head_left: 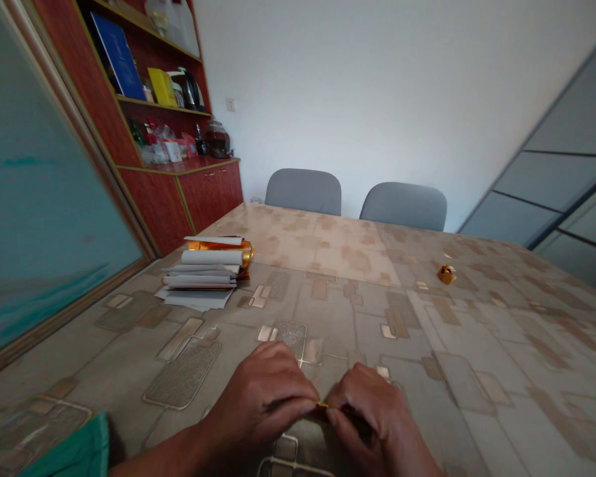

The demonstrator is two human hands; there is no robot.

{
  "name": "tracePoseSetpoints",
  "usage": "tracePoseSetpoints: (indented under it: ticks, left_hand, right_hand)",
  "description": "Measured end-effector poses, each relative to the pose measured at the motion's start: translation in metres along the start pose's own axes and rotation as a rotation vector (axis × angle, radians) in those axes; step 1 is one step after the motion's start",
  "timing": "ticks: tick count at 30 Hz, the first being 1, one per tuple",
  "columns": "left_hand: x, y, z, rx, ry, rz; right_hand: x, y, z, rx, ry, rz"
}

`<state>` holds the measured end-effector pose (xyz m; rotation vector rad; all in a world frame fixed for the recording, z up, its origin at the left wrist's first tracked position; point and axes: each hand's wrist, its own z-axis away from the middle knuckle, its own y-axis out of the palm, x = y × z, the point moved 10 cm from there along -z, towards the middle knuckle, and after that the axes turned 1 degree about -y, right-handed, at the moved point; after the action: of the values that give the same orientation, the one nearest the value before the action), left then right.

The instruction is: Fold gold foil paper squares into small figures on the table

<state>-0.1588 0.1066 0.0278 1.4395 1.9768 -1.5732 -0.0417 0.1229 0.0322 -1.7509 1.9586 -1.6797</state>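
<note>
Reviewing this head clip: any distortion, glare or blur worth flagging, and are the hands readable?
Head view: wide-angle distortion leans the cabinet; glare pales the far table; the left hand and right hand are dim and hide most of the gold strip they pinch.

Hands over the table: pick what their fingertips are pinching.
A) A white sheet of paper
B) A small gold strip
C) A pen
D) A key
B. The left hand and right hand meet fingertip to fingertip, with a small gold strip showing between them.
</note>
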Motion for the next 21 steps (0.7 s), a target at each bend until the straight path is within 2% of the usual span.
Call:
tracePoseSetpoints:
  ticks: [2,10,18,20,21]
  left_hand:
    - [-0.003,0.003,0.000,0.035,0.044,-0.048]
    - [0.014,-0.004,-0.005,0.102,-0.113,0.038]
    - [0.046,-0.004,0.000,0.126,-0.403,0.436]
    - [0.054,-0.006,0.001,0.066,-0.462,0.581]
    - [0.060,-0.010,0.002,-0.015,-0.501,0.670]
  right_hand:
    - [0.000,-0.003,0.000,-0.006,0.011,0.012]
    - [-0.019,-0.005,0.005,0.036,0.156,-0.112]
    - [-0.048,0.017,0.014,0.076,0.408,-0.551]
    - [-0.054,0.021,0.017,0.049,0.475,-0.702]
    - [-0.057,0.021,0.018,0.021,0.508,-0.764]
